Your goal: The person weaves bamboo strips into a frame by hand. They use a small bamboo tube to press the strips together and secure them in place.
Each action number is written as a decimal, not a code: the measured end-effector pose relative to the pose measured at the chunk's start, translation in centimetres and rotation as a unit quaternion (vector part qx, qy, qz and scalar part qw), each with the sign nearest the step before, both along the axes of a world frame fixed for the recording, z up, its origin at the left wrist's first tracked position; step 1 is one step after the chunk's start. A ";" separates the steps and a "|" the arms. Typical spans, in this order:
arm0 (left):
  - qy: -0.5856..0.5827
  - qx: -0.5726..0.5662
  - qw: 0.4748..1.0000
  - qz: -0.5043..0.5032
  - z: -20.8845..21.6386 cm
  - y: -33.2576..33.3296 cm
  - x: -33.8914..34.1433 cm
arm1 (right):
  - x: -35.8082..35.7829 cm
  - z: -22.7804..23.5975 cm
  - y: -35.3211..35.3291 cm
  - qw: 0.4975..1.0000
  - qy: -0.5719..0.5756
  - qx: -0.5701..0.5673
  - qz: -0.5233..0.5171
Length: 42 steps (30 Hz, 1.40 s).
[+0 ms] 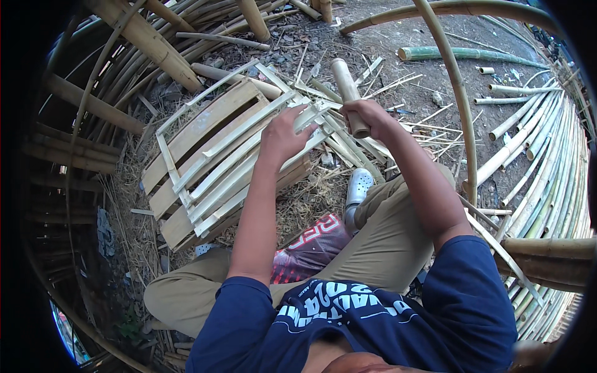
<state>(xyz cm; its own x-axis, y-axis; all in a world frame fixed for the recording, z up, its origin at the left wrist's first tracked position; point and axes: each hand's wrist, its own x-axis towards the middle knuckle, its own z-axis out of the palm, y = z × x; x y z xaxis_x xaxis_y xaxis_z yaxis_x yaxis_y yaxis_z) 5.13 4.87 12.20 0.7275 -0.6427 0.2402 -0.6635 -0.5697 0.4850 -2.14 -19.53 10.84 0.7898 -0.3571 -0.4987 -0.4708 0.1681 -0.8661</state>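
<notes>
My right hand (368, 118) is wrapped round a short, thick bamboo club (346, 81), tilted with its long end pointing away from me. My left hand (287, 138) reaches over a frame of pale split-bamboo slats (227, 158), near their right ends. Its thumb and fingers are spread apart, and the fingertips seem to touch the slats; contact is partly hidden. Underneath the frame lies a low wooden pallet-like platform (177, 138) with gaps between its boards. Where the slat ends meet the crosspiece, close to both hands, they overlap and details are hard to make out.
Bamboo offcuts (429, 127) litter the dirt beyond my right hand. A curved bamboo pole (457, 93) rises at the right, before a large stack of cut poles (547, 161). Thick bamboo posts (155, 46) stand at the left. A printed sack (320, 245) lies between my legs.
</notes>
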 end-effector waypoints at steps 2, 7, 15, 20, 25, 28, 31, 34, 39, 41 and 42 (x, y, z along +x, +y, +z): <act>0.005 -0.028 1.000 0.000 0.4 0.0 0.1 | -0.7 -0.1 1.1 0.988 -0.027 0.154 0.018; -0.063 -0.033 0.997 -0.022 0.1 0.2 0.5 | -2.0 1.1 3.0 0.966 -0.034 0.253 -0.045; -0.081 0.014 0.996 -0.023 0.7 0.1 0.6 | -2.4 2.3 11.8 0.859 -0.091 0.435 -0.255; -0.072 0.031 0.997 -0.011 1.5 0.4 1.5 | 0.0 0.2 16.2 0.796 -0.137 0.456 -0.374; -0.058 0.014 0.998 -0.032 3.3 -0.5 1.4 | 0.8 -3.9 12.8 0.835 -0.117 0.278 -0.460; -0.063 0.020 0.998 -0.014 4.1 1.0 2.5 | -0.7 -3.0 12.3 0.835 -0.137 0.249 -0.472; -0.066 0.019 0.997 -0.019 4.8 1.0 3.4 | -1.1 -3.2 11.6 0.842 -0.178 0.230 -0.454; 0.010 0.033 0.999 0.015 5.5 1.3 3.6 | -1.3 -3.0 11.7 0.846 -0.239 0.221 -0.422; 0.008 0.011 1.000 0.002 6.3 2.6 4.2 | -3.1 -0.1 12.5 0.850 -0.244 0.361 -0.297; 0.002 0.011 1.000 -0.005 6.5 2.7 4.5 | -3.6 0.9 12.8 0.802 -0.235 0.468 -0.287; -0.001 0.007 1.000 -0.006 6.7 2.5 4.5 | -3.5 0.8 12.9 0.803 -0.238 0.466 -0.286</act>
<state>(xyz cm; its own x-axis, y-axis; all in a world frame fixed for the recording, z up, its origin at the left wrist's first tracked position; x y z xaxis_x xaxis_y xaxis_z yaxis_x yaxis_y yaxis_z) 9.65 7.33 18.93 0.7194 -0.6545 0.2325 -0.6711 -0.5686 0.4757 -5.66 -6.67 11.69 0.8099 -0.3771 -0.4494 0.2619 0.9179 -0.2982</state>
